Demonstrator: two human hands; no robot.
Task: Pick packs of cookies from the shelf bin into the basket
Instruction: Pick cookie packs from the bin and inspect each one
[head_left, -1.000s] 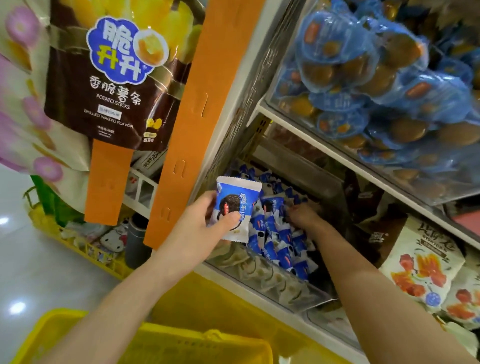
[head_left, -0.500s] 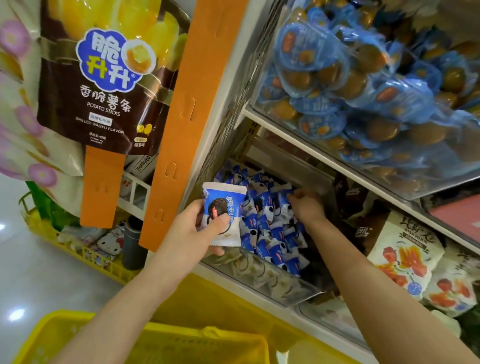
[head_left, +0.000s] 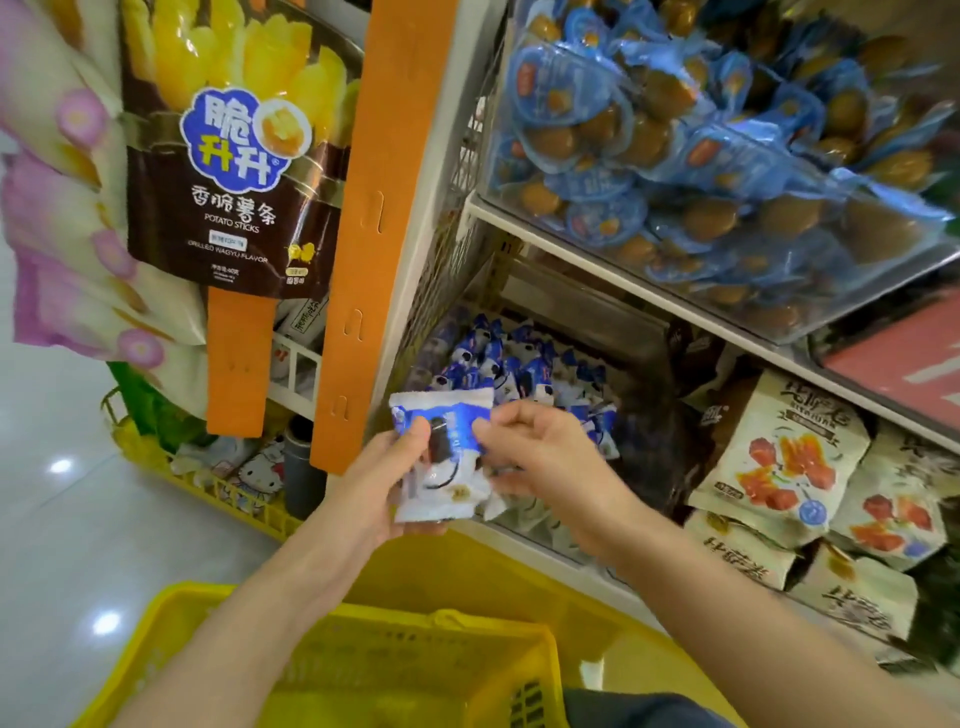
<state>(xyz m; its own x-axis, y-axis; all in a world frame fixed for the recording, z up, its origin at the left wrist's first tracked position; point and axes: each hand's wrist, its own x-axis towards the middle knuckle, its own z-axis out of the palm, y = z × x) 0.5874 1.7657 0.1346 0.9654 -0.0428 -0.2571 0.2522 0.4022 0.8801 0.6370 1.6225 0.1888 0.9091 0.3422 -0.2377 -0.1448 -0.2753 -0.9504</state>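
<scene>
**Right hand out of the bin, meeting the pack**

Since a moment ago the right hand (head_left: 540, 457) has come out of the bin (head_left: 597, 312) and across to the pack (head_left: 441, 467) that the left hand (head_left: 374, 483) was already holding up.

Left fingers (head_left: 415, 431) are curled round the pack's left side, thumb across its face, gripping it. Right fingers (head_left: 485, 428) are bent, with the thumb tip pressed to the pack's right edge, so it looks pinched from both sides. A blurred bit of white wrapper shows under the right palm; whether that is a second pack I cannot tell.

The pack is held just in front of the bin's near edge, long axis roughly upright, top seam toward the shelf. More packs (head_left: 519, 364) lie heaped in the bin behind it.

What the next move turns on, I'd say, is the drop: the basket (head_left: 467, 623) sits below the hands and nearer the person, its rim under both forearms. The left hand is slightly nearer to it and has the fuller grip. Both wrists are raised, forearms angled up from the basket toward the shelf.
</scene>
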